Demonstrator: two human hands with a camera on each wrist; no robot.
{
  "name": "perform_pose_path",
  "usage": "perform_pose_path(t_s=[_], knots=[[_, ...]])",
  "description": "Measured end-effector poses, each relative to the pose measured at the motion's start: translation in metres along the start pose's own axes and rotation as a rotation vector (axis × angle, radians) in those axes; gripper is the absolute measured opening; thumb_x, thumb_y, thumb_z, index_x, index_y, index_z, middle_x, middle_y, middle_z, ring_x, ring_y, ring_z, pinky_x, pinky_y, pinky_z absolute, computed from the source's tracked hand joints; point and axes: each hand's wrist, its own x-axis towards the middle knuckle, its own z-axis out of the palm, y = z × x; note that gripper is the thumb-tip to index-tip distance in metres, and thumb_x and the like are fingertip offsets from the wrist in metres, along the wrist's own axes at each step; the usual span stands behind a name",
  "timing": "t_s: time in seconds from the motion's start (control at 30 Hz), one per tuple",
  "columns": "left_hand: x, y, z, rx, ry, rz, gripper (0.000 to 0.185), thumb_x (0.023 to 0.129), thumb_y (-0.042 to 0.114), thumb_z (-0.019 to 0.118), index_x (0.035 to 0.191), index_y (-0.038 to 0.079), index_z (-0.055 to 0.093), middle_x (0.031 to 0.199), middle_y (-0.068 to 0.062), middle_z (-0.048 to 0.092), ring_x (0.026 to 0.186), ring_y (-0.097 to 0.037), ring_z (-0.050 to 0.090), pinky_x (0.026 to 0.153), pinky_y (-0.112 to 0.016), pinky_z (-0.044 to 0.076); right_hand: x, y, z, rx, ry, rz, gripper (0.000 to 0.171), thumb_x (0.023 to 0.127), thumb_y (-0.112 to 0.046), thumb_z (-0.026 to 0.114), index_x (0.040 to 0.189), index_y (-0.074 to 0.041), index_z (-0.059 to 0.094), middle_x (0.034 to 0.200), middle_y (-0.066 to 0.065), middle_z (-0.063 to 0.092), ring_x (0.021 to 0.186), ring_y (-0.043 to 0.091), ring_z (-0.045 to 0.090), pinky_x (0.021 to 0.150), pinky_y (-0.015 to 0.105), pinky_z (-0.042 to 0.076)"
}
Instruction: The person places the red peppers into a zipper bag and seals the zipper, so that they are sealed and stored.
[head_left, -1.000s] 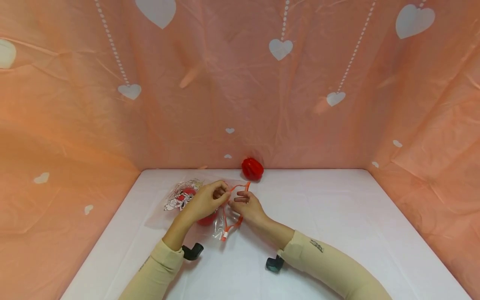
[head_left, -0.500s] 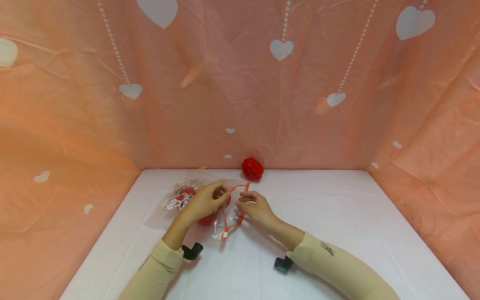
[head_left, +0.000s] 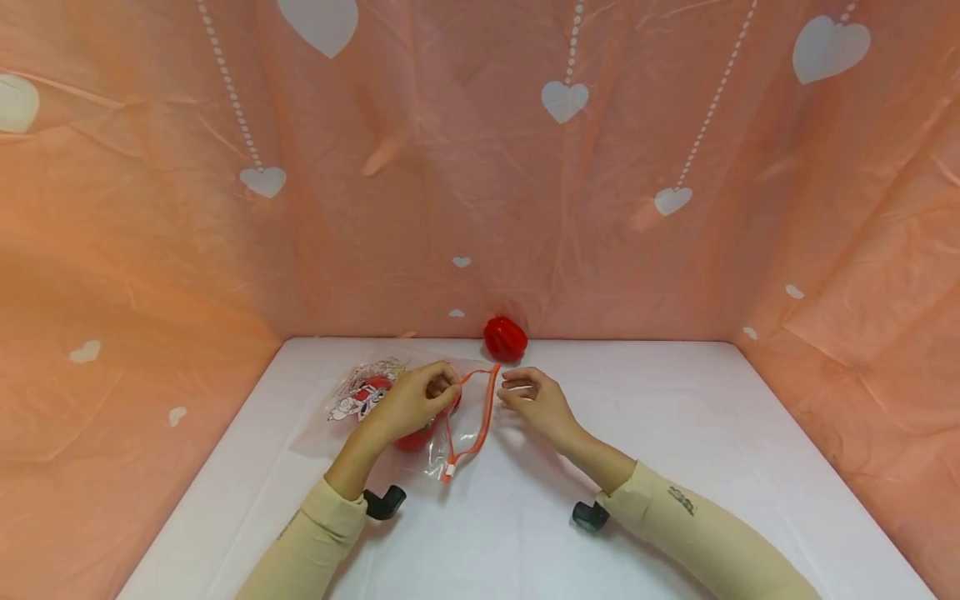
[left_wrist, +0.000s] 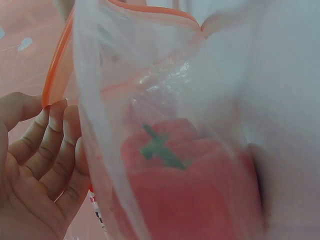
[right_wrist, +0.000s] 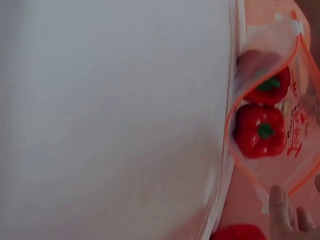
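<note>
Pinching bag rim (head_left: 487,417), our left grip (head_left: 416,402); right grip (head_left: 540,402) spread at three o'clock; right wrist view: two pepper stems (right_wrist: 266,131); left: one.

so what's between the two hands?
Head view: the open, orange-edged mouth of the clear bag lies between the left hand and the right hand.

We are seeing a clear, orange-rimmed bag (head_left: 437,454), its print (head_left: 357,404) seemingly part black-and-white, around green-stemmed red peppers (right_wrist: 259,132); another red pepper (head_left: 506,339) at two o'clock; peach cloth (head_left: 480,192) with white hearts (head_left: 566,102) at twelve.
</note>
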Motion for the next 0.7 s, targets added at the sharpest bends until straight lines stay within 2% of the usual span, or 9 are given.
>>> perform_pose_path(t_s=[0.1,0.37,0.5,0.7], knots=[[0.000,0.000,0.000,0.005,0.002,-0.011,0.008,0.104,0.019,0.073,0.104,0.011,0.070,0.088,0.005,0.070,0.084,-0.013,0.063,0.077,-0.030,0.055,0.004,0.002,-0.007,-0.031,0.010,-0.026,0.032,0.097,0.003,0.073,0.127,0.011,0.064,0.118,0.029,0.070,0.107,0.047,0.073,0.085,0.036,0.064],[0.000,-0.001,0.001,0.014,0.006,0.000,0.008,0.104,0.019,0.073,0.104,0.012,0.070,0.088,0.005,0.070,0.084,-0.012,0.064,0.079,-0.030,0.055,0.021,0.010,-0.024,-0.140,0.065,-0.084,0.034,0.096,0.001,0.077,0.126,0.009,0.064,0.116,0.026,0.072,0.104,0.040,0.075,0.083,0.032,0.064],[0.000,-0.001,0.002,0.023,0.005,0.012,0.008,0.104,0.019,0.073,0.104,0.011,0.070,0.088,0.006,0.070,0.084,-0.012,0.064,0.078,-0.029,0.054,0.033,0.016,-0.030,-0.219,0.095,-0.111,0.039,0.094,-0.001,0.080,0.129,0.009,0.064,0.118,0.027,0.072,0.107,0.042,0.073,0.088,0.037,0.063],[0.000,-0.001,0.002,0.023,0.008,0.011,0.011,0.104,0.020,0.073,0.104,0.010,0.070,0.088,0.006,0.070,0.084,-0.011,0.064,0.079,-0.028,0.054,0.049,0.021,-0.036,-0.275,0.084,-0.108,0.049,0.095,-0.006,0.080,0.137,0.009,0.059,0.127,0.030,0.066,0.117,0.045,0.066,0.102,0.052,0.057]])
